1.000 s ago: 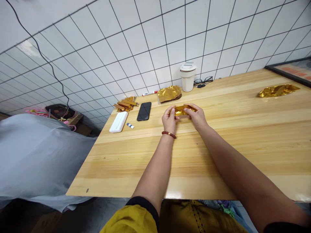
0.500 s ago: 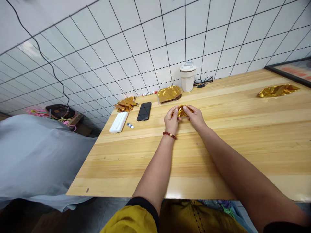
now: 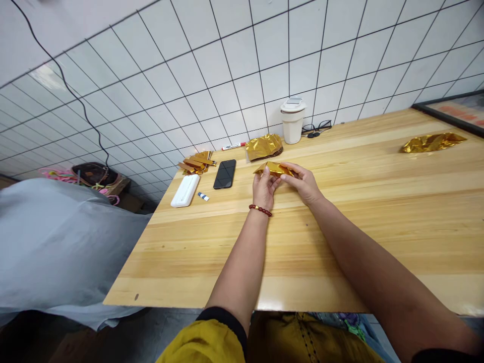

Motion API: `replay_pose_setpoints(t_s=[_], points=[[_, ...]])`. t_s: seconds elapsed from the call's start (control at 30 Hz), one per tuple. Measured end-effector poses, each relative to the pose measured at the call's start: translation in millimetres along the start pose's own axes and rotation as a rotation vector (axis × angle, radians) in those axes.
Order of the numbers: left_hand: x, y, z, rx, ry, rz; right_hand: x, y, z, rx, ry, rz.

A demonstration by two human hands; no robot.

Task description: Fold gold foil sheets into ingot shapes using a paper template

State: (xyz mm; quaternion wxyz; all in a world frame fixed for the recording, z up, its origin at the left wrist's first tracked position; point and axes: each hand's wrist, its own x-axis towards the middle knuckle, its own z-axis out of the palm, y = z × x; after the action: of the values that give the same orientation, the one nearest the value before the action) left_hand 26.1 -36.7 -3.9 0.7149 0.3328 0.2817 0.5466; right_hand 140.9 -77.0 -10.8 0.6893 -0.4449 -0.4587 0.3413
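A folded piece of gold foil paper (image 3: 275, 168) is held between both hands, just above the wooden table. My left hand (image 3: 263, 189) grips its left part, thumb on top and fingers beneath; a red bead bracelet circles that wrist. At the right end, my right hand (image 3: 302, 184) pinches the same piece between thumb and fingers. Behind the hands lies a stack of gold foil sheets (image 3: 263, 147). Another folded gold foil piece (image 3: 433, 142) rests alone at the far right of the table.
On the table's left are gold paper strips (image 3: 197, 162), a black phone (image 3: 224, 174), a white box (image 3: 185, 190) and a small blue-and-white tube (image 3: 203, 196). A red-and-white marker (image 3: 233, 146), a lidded cup (image 3: 292, 121) and glasses (image 3: 317, 127) stand or lie along the tiled wall.
The gold foil piece, largely covered by bunched fingers before, now shows longer and flatter. My left hand has shifted slightly left and its fingers have moved under the piece.
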Motion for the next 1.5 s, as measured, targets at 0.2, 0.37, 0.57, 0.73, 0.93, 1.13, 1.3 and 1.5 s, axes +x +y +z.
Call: replay_pose_setpoints(t_s=[0.2,0.37,0.57,0.73,0.93,1.13,1.3,1.5], points=[[3,2,-1.8,0.009,0.055,0.049,1,8,0,-0.042,0.053,0.050],[3,1,-1.3,0.014,-0.032,0.055,7,19,-2,-0.032,0.139,0.130],[3,-4,0.5,0.095,0.131,0.139,9,21,0,-0.061,0.152,0.066],[8,-9,-2.5,0.170,0.138,0.163,6,18,3,-0.074,0.092,0.056],[10,-5,-7.4,0.110,0.174,0.090,9,16,-1,-0.023,0.148,0.074],[9,-6,-9.1,0.050,0.080,0.071,8,15,-3,-0.005,0.075,0.117],[11,-9,-7.1,0.048,0.101,0.128,1,18,3,-0.104,-0.039,0.061],[12,-11,-8.7,0.087,0.101,0.158,3,26,3,-0.194,0.018,0.040]])
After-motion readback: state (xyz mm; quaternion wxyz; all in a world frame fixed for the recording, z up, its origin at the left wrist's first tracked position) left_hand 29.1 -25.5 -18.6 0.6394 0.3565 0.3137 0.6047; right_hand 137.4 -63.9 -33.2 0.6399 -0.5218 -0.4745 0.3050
